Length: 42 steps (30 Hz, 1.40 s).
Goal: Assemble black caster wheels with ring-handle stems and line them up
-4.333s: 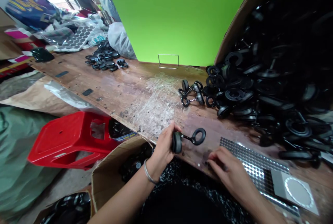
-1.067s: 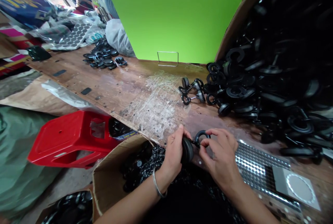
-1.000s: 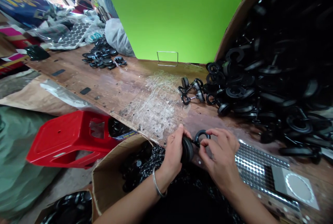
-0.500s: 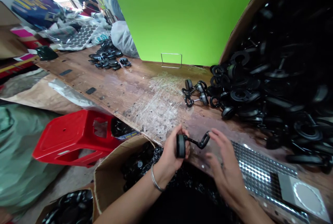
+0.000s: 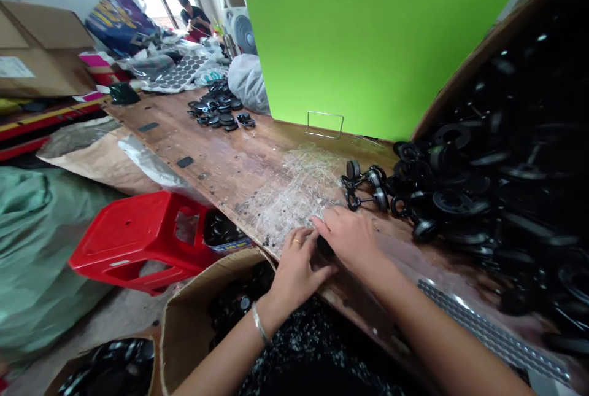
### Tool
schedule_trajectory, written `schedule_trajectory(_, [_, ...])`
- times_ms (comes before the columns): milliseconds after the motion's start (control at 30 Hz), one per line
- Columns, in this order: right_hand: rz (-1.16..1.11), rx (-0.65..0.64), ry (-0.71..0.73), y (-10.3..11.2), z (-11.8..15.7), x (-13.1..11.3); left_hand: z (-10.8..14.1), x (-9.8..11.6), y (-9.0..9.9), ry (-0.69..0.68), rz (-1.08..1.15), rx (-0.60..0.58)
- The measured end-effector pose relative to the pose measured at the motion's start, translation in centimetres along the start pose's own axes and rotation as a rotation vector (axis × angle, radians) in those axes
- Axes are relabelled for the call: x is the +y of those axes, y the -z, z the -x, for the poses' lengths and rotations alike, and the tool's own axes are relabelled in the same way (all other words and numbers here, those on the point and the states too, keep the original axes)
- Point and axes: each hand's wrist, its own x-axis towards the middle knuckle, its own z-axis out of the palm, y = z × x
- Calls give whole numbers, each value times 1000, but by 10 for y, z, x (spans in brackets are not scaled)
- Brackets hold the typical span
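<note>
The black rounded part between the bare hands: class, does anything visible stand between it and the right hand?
Nothing visible does: the bare right hand partly covers the black rounded part; the bare left hand lies alongside. Exact contact is hidden.

A bare lane of the bench (image 5: 234,166) runs from the left hand (image 5: 297,270) and the right hand (image 5: 352,236) away to the far left, until a pile of black parts (image 5: 216,107) blocks it. The green panel (image 5: 359,34) walls off the back, a wire loop (image 5: 324,134) at its foot. A small cluster (image 5: 380,196) lies near the right hand, and a large heap (image 5: 460,202) bars that side. Below, a carton (image 5: 184,328) and a red stool (image 5: 124,233) crowd the bench's near edge.
</note>
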Motion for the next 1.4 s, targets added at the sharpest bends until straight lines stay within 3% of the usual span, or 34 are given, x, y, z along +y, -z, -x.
schedule_trajectory(167, [-9,-170,3,-11,-36,8,4,-6,-22,8,-146,90])
schedule_trajectory(300, [7,-243,6,-25,-35,14,4,-7,-22,4,-162,84])
schedule_trajectory(500, [87,-107,-46,-54,-11,-1,3,-4,-22,69,-135,73])
schedule_trajectory(667, [-73,120,-54,-69,-8,8,-2,3,-26,112,-191,94])
schedule_trajectory(833, [-156,265,-19,-71,-1,9,-3,6,-30,96,-167,123])
schedule_trajectory(933, [-205,347,35,-60,5,10,4,2,-15,84,-49,135])
schedule_trajectory(1000, [-221,382,86,-46,9,21,14,-10,7,138,-17,237])
schedule_trajectory(1067, [-196,412,121,-31,11,43,28,-35,35,266,-99,421])
schedule_trajectory(1167, [48,466,125,-24,8,91,62,-92,68,619,-309,550])
schedule_trajectory(1200, [119,460,143,-27,6,107,77,-113,74,790,-362,480])
schedule_trajectory(1267, [234,433,187,-39,2,130,108,-150,74,958,-374,378])
schedule_trajectory(1333, [331,388,220,-52,-2,140,139,-176,63,1107,-351,265])
schedule_trajectory(1400, [399,336,226,-60,-5,140,167,-189,46,1247,-316,169])
